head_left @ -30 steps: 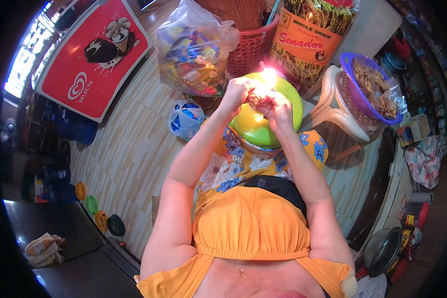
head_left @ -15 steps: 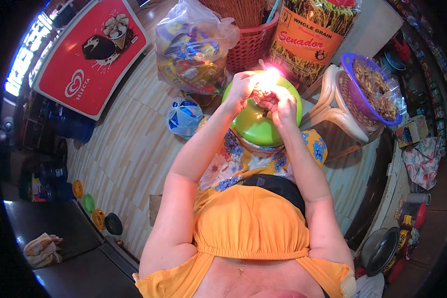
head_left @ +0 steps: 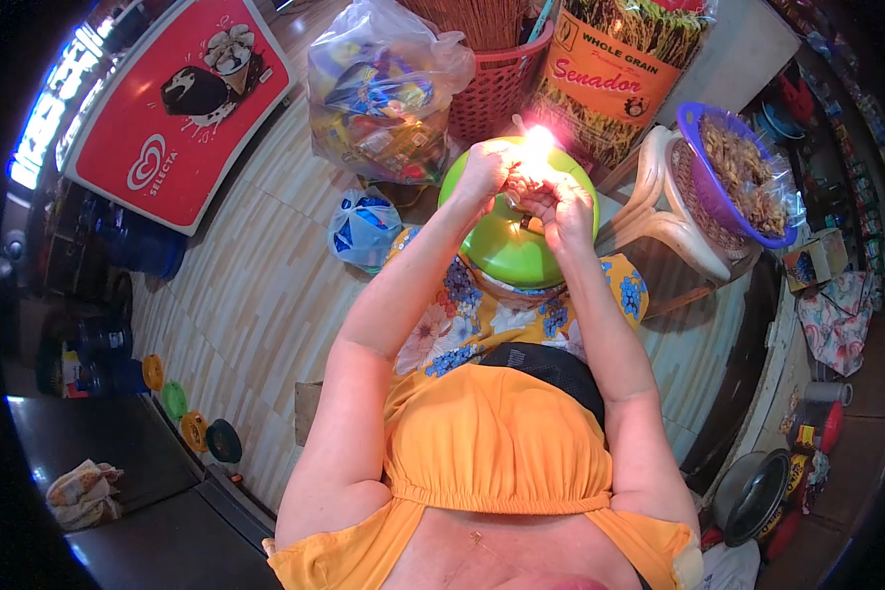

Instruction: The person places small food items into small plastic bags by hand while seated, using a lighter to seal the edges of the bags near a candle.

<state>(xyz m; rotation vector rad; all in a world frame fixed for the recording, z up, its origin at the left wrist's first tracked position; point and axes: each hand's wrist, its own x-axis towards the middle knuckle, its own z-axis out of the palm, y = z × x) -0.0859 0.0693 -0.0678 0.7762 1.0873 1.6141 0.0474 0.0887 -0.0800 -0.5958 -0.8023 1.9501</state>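
Green plastic lid (head_left: 506, 251) lies on the lap directly beneath both hands, left hand (head_left: 487, 169) and right hand (head_left: 560, 205) curled shut, fingertips meeting on a small brownish item (head_left: 527, 185), too glare-washed to identify, left hand slightly higher.

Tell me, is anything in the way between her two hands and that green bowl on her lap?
Nothing visible is. The left hand and right hand are raised together directly over the green bowl, pinching something small that the glare hides. Only open air shows between the hands and the bowl's surface below them.
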